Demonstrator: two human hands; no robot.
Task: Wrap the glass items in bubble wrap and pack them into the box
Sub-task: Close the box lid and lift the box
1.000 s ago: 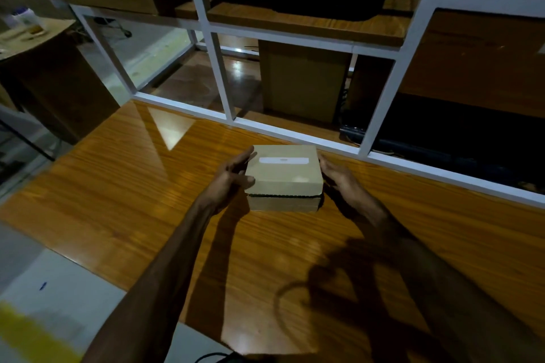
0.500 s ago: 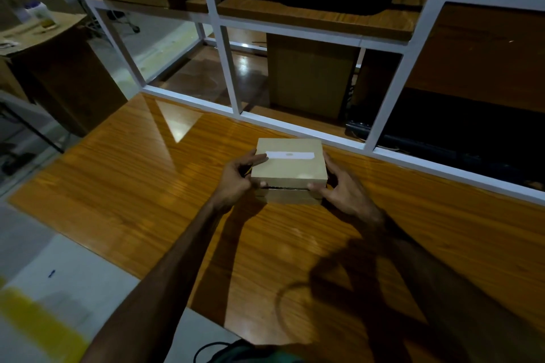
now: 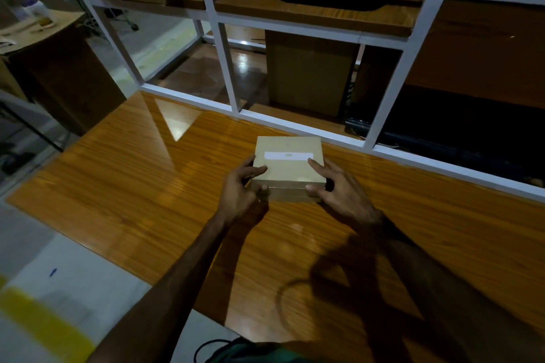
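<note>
Shifting from the box's (image 3: 288, 166) sides to its near corners, both hands, left hand (image 3: 241, 189) and right hand (image 3: 339, 189), now pinch the closed lid on the worktop (image 3: 141, 186), thumbs on the front edge, likely to lift it; no glass shows.

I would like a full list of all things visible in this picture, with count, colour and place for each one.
box: one, tan cardboard, closed, white label on the lid, on the table near its far edge
table: one, glossy orange-brown wood, filling the middle of the view
white frame: one, white bars, standing behind the table
shelf board: one, brown wood, inside the frame, upper middle
large carton: one, brown, behind the frame, below the shelf board
bottle: one, whitish, on a surface far left
left hand: one, holds the box's left near corner
right hand: one, holds the box's right near corner
</note>
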